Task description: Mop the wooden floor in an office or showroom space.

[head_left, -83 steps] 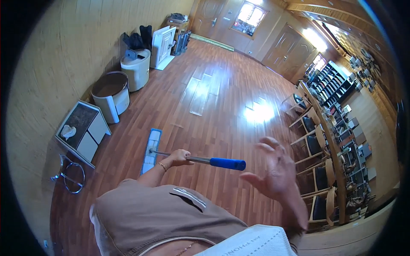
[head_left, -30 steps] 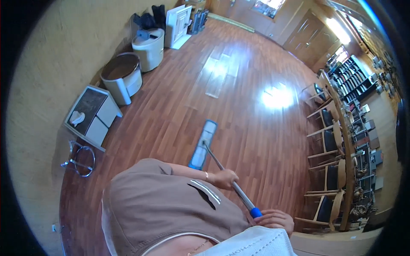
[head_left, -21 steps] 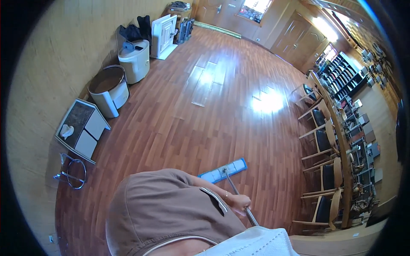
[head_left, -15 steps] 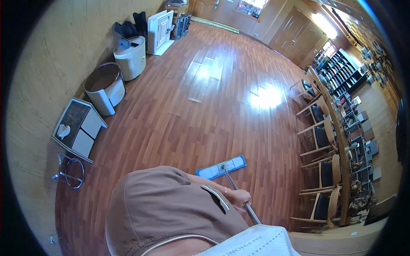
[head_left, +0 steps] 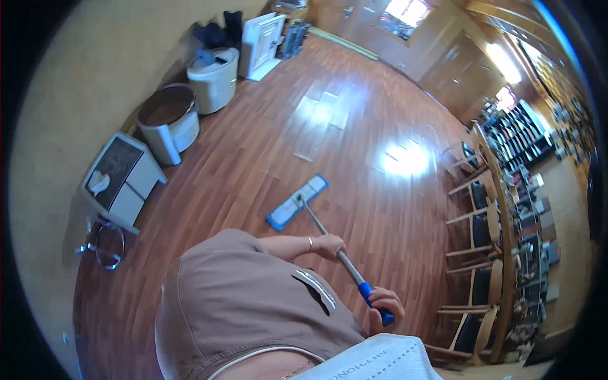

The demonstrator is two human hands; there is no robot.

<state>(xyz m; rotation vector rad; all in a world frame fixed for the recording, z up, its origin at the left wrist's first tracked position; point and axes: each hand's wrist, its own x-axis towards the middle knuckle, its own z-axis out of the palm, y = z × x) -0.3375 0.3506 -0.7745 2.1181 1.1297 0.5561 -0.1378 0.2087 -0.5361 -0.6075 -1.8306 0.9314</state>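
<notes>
In the head view, the flat mop's blue-edged head (head_left: 295,205) lies near the centre of the dial, seemingly flat on the wood-look floor (head_left: 244,196), its long side running from seven toward one o'clock. From its middle the metal pole (head_left: 351,270) slants toward five o'clock and ends in a blue grip (head_left: 365,291). The left hand (head_left: 330,246) has its fingers closed around the pole partway along, probably to steer the head; the right hand (head_left: 388,304) curls its fingers over the blue grip at the far end, likely for leverage, though how tightly cannot be told. The spread between them presumably steadies the slanting pole. A low cabinet (head_left: 143,180) stands against the wall at nine o'clock, and wooden chairs (head_left: 481,230) line a long table (head_left: 508,253) toward three and four, leaving floor between.
</notes>
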